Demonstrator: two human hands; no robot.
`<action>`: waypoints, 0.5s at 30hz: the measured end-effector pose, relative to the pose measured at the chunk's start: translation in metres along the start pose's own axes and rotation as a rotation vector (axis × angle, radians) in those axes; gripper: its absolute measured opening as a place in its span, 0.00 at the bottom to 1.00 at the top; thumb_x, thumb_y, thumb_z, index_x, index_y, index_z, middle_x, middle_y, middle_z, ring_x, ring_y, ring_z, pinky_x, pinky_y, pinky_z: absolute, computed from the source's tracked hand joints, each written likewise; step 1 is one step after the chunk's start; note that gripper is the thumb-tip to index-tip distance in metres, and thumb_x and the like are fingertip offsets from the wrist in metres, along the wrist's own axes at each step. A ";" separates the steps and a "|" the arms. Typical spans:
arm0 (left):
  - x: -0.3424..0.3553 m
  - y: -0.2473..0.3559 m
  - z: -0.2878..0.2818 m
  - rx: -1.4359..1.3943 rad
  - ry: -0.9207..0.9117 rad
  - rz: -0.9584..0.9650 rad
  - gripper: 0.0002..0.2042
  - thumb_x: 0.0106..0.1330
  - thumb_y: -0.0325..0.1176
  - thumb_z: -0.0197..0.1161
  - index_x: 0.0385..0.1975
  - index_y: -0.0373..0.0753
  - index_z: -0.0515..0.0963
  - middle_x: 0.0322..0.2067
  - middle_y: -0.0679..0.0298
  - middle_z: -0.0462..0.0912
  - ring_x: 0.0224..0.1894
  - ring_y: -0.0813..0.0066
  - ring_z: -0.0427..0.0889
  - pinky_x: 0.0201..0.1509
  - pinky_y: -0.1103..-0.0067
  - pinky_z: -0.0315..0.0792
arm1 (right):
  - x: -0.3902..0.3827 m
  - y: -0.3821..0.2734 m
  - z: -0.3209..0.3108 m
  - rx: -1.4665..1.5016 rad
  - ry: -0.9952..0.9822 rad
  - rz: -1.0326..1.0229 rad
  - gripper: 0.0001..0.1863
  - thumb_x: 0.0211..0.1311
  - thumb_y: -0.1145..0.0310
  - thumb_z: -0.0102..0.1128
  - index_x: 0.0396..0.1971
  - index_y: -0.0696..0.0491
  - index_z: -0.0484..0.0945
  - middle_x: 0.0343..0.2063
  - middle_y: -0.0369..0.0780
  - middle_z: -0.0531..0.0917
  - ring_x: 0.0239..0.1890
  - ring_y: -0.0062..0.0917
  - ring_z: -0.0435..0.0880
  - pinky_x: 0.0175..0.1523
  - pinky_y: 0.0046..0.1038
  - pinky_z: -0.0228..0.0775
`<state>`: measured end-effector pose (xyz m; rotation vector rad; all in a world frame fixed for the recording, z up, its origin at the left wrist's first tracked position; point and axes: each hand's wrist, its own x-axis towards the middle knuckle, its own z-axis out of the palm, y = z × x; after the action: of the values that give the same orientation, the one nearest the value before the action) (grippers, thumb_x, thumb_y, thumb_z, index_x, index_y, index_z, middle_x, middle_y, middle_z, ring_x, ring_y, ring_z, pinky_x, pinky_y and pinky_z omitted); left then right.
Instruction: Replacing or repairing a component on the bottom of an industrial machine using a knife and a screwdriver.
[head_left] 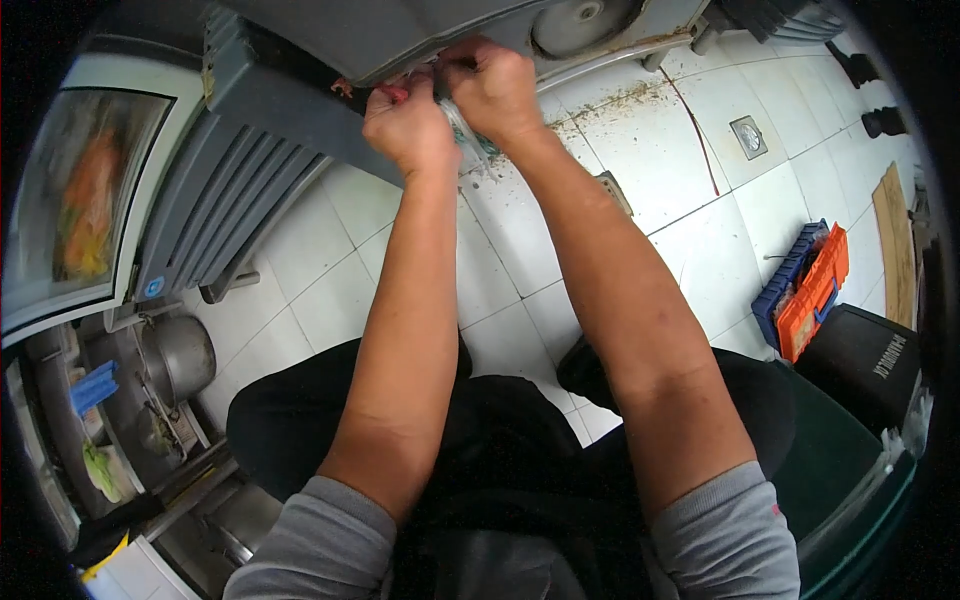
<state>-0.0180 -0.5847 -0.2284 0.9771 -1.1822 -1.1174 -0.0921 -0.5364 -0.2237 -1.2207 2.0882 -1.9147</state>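
Both arms reach forward to the lower edge of a grey appliance [440,30]. My left hand [415,130] is closed, its thumb and fingertips pinched at a small red piece [395,93] that looks soft or wire-like. Close beside it, my right hand [497,92] is also closed, fingertips curled against the appliance's edge; what they grip is hidden. A clear, crumpled plastic strip with green in it [465,130] hangs between the two wrists. Reddish-brown scraps [343,88] show at the edge left of my hands.
Brown debris [630,95] litters the white tiled floor [500,245]. An orange and blue toolbox [812,290] stands at right, by a black case [855,355] and a dark green bin [830,450]. At left are a grey louvred panel [240,190], a glass-door cabinet [90,190] and a metal pot [180,355].
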 end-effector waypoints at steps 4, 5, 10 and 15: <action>-0.003 0.012 0.002 -0.258 0.001 -0.195 0.07 0.58 0.18 0.68 0.33 0.30 0.77 0.36 0.62 0.83 0.38 0.73 0.79 0.45 0.75 0.74 | 0.006 -0.002 -0.002 -0.007 -0.001 0.065 0.10 0.53 0.68 0.67 0.33 0.56 0.87 0.31 0.47 0.88 0.36 0.38 0.89 0.45 0.33 0.79; -0.003 0.013 0.002 -0.292 0.013 -0.238 0.08 0.58 0.16 0.68 0.34 0.30 0.77 0.36 0.62 0.83 0.39 0.72 0.79 0.46 0.74 0.74 | 0.007 -0.004 -0.002 -0.049 0.015 0.042 0.10 0.53 0.67 0.67 0.31 0.56 0.87 0.30 0.48 0.88 0.36 0.39 0.89 0.44 0.33 0.79; 0.001 0.017 -0.001 -0.401 0.040 -0.354 0.08 0.57 0.13 0.66 0.33 0.29 0.77 0.36 0.58 0.83 0.37 0.69 0.80 0.43 0.73 0.77 | 0.010 -0.012 -0.004 -0.097 0.015 0.111 0.12 0.52 0.64 0.68 0.32 0.57 0.87 0.29 0.48 0.87 0.35 0.38 0.89 0.43 0.33 0.79; 0.004 0.014 -0.008 -0.449 0.031 -0.410 0.07 0.56 0.12 0.65 0.31 0.29 0.77 0.35 0.54 0.83 0.35 0.69 0.81 0.40 0.72 0.79 | 0.011 -0.011 -0.005 -0.124 -0.005 0.150 0.13 0.51 0.63 0.69 0.32 0.57 0.87 0.30 0.49 0.87 0.35 0.37 0.89 0.44 0.33 0.79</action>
<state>-0.0082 -0.5859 -0.2153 0.8952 -0.6694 -1.6028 -0.0971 -0.5377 -0.2077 -1.0530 2.2555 -1.7417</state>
